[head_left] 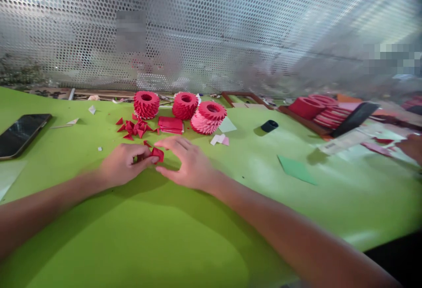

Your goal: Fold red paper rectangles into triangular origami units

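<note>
Between the thumb and fingers of my left hand [123,164] is a small folded piece of red paper [158,154]. My right hand [187,162] is just to the right of it, thumb and fingers spread apart around the paper's right side. Beyond my left hand lies a loose pile of red folded paper triangles [136,128]. To the right of that pile is a stack of red paper slips [170,124]. Behind them stand ring-shaped folded-paper pieces: a red one [146,105], a second red one [185,105], and a pink-and-red one [209,118].
A phone [23,135] lies at the left. On the right are a dark cylinder [269,125], a green paper sheet [296,169] and a tray with red rolls [306,107]. Another person's hand [410,147] shows at the right edge. A perforated metal screen [198,33] closes the back.
</note>
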`<action>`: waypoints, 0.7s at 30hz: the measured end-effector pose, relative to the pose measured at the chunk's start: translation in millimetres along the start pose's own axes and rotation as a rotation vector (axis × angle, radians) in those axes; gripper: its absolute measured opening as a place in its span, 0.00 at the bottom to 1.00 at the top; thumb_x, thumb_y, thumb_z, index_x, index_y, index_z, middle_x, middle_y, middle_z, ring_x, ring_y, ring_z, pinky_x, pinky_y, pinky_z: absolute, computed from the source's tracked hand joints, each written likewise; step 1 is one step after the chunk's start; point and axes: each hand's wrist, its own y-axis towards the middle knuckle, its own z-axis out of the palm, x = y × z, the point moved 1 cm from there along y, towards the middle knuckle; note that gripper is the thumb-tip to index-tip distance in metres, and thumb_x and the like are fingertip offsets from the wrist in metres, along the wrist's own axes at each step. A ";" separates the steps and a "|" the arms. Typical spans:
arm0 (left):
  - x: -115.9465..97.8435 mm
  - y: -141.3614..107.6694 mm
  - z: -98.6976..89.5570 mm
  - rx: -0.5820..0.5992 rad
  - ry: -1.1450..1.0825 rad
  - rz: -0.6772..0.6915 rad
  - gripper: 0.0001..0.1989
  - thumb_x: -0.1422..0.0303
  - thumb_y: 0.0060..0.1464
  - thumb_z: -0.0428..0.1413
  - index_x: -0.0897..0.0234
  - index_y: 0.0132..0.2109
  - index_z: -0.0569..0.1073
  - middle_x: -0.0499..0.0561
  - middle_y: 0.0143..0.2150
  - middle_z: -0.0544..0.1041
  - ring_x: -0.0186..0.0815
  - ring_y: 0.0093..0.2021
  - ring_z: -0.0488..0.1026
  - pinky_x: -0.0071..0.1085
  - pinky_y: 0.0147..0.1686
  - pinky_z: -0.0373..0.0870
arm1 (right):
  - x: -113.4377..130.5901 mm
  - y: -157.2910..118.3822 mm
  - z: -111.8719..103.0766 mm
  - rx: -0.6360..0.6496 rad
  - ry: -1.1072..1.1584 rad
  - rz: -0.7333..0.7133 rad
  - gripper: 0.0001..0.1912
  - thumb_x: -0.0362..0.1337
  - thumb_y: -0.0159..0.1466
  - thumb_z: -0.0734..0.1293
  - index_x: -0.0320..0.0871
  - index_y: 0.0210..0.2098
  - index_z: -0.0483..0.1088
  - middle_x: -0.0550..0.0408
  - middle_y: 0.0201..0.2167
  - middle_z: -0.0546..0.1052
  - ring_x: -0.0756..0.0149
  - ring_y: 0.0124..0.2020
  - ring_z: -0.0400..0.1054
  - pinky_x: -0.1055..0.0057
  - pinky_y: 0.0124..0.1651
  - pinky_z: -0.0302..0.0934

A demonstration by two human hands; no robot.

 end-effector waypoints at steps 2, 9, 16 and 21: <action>0.8 0.0 -0.1 0.003 0.000 0.031 0.18 0.60 0.64 0.53 0.66 0.30 0.75 0.45 0.21 0.73 0.28 0.19 0.65 0.23 0.19 0.55 | -1.0 0.9 0.9 0.011 -0.025 -0.028 0.12 0.39 0.66 0.67 0.43 0.48 0.70 0.49 0.46 0.79 0.60 0.48 0.72 0.62 0.51 0.67; -2.1 -1.2 -2.6 0.017 0.027 0.161 0.22 0.57 0.66 0.51 0.66 0.30 0.76 0.45 0.22 0.74 0.28 0.20 0.67 0.23 0.20 0.58 | -9.8 -1.4 0.1 0.109 -0.018 0.009 0.18 0.42 0.67 0.66 0.40 0.53 0.71 0.48 0.42 0.81 0.61 0.39 0.74 0.64 0.41 0.68; 0.9 -2.9 -2.2 0.045 -0.031 0.276 0.17 0.58 0.64 0.54 0.64 0.34 0.80 0.47 0.27 0.80 0.29 0.25 0.74 0.24 0.25 0.67 | -9.5 -3.0 2.2 0.209 0.029 0.008 0.21 0.45 0.66 0.67 0.40 0.54 0.73 0.48 0.38 0.82 0.61 0.35 0.73 0.65 0.37 0.67; 2.4 -4.5 0.3 0.052 0.055 0.337 0.17 0.59 0.65 0.54 0.65 0.33 0.79 0.48 0.28 0.80 0.30 0.26 0.75 0.25 0.28 0.68 | -11.0 -1.4 1.0 0.096 0.011 0.029 0.14 0.38 0.71 0.61 0.42 0.49 0.76 0.50 0.39 0.82 0.64 0.36 0.74 0.67 0.39 0.67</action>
